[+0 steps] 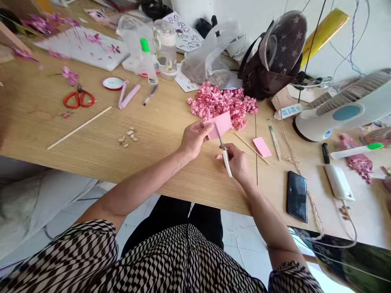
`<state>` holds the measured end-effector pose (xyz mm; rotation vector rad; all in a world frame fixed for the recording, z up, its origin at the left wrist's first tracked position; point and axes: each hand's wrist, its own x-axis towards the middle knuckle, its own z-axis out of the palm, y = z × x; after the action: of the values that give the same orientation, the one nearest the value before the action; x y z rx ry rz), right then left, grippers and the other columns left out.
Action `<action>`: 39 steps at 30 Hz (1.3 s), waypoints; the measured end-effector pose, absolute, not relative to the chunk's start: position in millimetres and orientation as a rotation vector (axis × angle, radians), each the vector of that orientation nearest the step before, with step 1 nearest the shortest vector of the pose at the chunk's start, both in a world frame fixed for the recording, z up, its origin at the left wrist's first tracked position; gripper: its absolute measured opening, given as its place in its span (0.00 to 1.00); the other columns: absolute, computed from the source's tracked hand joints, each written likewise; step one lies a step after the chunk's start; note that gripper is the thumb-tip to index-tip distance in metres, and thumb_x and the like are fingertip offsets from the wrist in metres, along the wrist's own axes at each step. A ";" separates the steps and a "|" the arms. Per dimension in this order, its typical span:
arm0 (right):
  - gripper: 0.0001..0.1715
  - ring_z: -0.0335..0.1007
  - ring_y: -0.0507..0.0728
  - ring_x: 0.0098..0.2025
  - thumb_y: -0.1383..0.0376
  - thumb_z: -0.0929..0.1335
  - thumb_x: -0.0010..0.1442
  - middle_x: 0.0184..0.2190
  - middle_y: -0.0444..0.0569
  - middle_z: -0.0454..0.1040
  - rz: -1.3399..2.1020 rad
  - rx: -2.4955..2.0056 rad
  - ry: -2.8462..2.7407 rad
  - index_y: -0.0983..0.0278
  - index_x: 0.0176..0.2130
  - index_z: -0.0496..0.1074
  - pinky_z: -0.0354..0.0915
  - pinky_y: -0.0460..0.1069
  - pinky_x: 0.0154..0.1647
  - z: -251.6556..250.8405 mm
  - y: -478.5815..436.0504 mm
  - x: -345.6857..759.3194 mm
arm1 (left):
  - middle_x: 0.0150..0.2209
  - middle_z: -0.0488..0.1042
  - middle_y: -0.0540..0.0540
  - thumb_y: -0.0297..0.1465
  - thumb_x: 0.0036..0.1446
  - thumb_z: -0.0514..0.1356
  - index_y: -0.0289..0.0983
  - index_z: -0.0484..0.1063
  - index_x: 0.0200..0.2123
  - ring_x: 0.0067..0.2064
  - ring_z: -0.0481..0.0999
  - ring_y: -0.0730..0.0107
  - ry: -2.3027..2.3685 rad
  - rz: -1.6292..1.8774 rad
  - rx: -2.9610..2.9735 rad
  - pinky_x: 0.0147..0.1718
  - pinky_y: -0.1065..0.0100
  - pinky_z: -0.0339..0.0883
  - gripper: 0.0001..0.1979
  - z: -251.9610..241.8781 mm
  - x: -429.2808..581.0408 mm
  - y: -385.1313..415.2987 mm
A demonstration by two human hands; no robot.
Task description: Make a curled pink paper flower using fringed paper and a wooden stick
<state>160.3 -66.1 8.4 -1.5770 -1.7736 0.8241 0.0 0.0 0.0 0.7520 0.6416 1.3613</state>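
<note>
Between thumb and fingers, my left hand [194, 139] pinches a pink paper rectangle [224, 122] above the table. My right hand [239, 162] grips white-handled scissors [226, 159], whose blades lie against the paper's lower edge; whether they are cutting into it I cannot tell. Just behind the paper is a heap of curled pink pieces [214, 101]. To the right of my right hand, a second pink paper piece [262, 147] lies flat beside a thin wooden stick [252, 148].
Red-handled scissors [78, 99], a long stick [79, 127] and a pen [150, 95] lie to the left. A phone [297, 196] and a white fan [339, 110] are on the right. A glass jug [165, 49] and a dark bag [271, 57] stand at the back.
</note>
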 end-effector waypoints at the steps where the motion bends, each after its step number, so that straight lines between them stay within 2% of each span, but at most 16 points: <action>1: 0.29 0.53 0.49 0.24 0.47 0.70 0.53 0.21 0.39 0.63 0.824 -1.577 -1.771 0.67 0.43 0.70 0.50 0.46 0.26 8.6 -65.2 160.3 | 0.27 0.78 0.52 0.45 0.36 0.75 0.37 0.72 0.29 0.30 0.76 0.76 0.640 1.359 0.764 0.35 0.72 0.71 0.23 -0.1 0.0 -0.2; 13: 0.29 0.49 0.48 0.23 0.44 0.70 0.52 0.19 0.36 0.57 0.820 -1.547 -1.762 0.65 0.41 0.69 0.48 0.46 0.25 6.3 -63.4 161.9 | 0.30 0.78 0.51 0.45 0.38 0.74 0.37 0.73 0.29 0.32 0.76 0.75 0.640 1.342 0.799 0.36 0.71 0.71 0.22 -0.3 -0.1 -1.1; 22: 0.29 0.50 0.48 0.23 0.44 0.70 0.53 0.19 0.36 0.58 0.805 -1.537 -1.777 0.66 0.41 0.69 0.48 0.46 0.25 5.4 -62.4 161.7 | 0.28 0.77 0.52 0.44 0.37 0.74 0.37 0.73 0.29 0.31 0.76 0.76 0.633 1.354 0.779 0.35 0.71 0.71 0.22 0.3 0.3 -1.3; 28: 0.28 0.50 0.48 0.23 0.46 0.70 0.53 0.20 0.36 0.58 0.807 -1.532 -1.776 0.66 0.41 0.69 0.48 0.46 0.25 5.0 -62.7 162.5 | 0.30 0.78 0.51 0.45 0.41 0.73 0.37 0.72 0.31 0.33 0.77 0.73 0.638 1.341 0.829 0.36 0.70 0.71 0.21 -3.4 0.1 -0.5; 39: 0.28 0.50 0.48 0.22 0.45 0.70 0.53 0.18 0.36 0.58 0.814 -1.548 -1.754 0.65 0.40 0.69 0.49 0.46 0.25 6.9 -63.2 161.1 | 0.28 0.77 0.52 0.44 0.40 0.73 0.37 0.72 0.30 0.31 0.77 0.74 0.622 1.341 0.804 0.35 0.70 0.72 0.21 -1.3 0.2 -1.9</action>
<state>161.1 -63.2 6.9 -1.5481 -1.7535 0.8143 0.2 -1.9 -1.3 0.8035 0.6221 1.3408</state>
